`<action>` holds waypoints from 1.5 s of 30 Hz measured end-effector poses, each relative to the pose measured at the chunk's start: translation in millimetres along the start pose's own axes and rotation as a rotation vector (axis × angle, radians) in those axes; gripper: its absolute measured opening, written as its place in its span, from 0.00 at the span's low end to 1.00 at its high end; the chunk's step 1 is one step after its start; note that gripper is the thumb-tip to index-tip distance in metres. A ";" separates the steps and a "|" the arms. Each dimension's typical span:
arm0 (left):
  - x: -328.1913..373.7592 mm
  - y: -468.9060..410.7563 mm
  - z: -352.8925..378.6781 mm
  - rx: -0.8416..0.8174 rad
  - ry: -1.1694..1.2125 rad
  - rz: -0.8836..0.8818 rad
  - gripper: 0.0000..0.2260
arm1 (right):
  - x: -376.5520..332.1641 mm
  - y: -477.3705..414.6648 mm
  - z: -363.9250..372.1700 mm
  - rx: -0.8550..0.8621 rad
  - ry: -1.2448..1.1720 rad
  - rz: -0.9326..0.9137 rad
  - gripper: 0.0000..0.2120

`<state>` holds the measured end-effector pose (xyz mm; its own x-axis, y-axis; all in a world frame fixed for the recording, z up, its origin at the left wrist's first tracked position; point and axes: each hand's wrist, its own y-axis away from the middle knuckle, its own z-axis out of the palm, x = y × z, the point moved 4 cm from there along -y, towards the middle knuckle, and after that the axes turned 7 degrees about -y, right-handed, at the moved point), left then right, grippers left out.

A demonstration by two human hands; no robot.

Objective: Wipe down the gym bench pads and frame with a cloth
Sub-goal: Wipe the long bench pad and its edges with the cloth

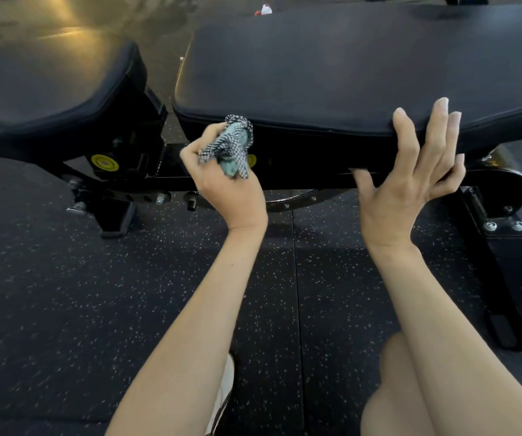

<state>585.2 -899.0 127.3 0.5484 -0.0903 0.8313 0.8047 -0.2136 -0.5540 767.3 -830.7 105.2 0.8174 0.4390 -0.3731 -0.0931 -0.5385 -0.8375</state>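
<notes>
Head view: cloth (229,142) in left hand (223,188)

Left hand (223,187) tight around cloth (233,143); right hand (406,187) open, fingers (434,136) straight

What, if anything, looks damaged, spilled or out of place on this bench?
Nothing stands out: the seat pad and long pad show no tears, and the frame looks straight. The only stray item is a small white and red object on the floor beyond the long pad, too small to identify.

Matt vinyl pad (347,73), glossy metal frame (300,180)
</notes>
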 end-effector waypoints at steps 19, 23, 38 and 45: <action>19.6 7.7 4.5 -0.030 -0.157 0.312 0.15 | -4.6 -0.2 -3.5 -0.024 -0.038 0.016 0.30; 28.5 25.8 13.3 -0.116 -0.131 0.363 0.16 | -3.8 1.5 -3.7 -0.022 -0.065 0.027 0.31; 72.3 59.1 28.2 -0.343 -0.007 0.811 0.06 | 5.0 -5.4 -5.9 0.026 -0.013 -0.062 0.18; 43.5 31.1 21.0 -0.360 -0.165 0.909 0.13 | 1.1 -5.8 -15.8 -0.154 -0.188 0.163 0.45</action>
<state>638.9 -889.2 145.4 0.9698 -0.2353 0.0649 -0.0401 -0.4157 -0.9086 777.7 -838.5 115.9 0.6774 0.4555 -0.5777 -0.1158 -0.7095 -0.6952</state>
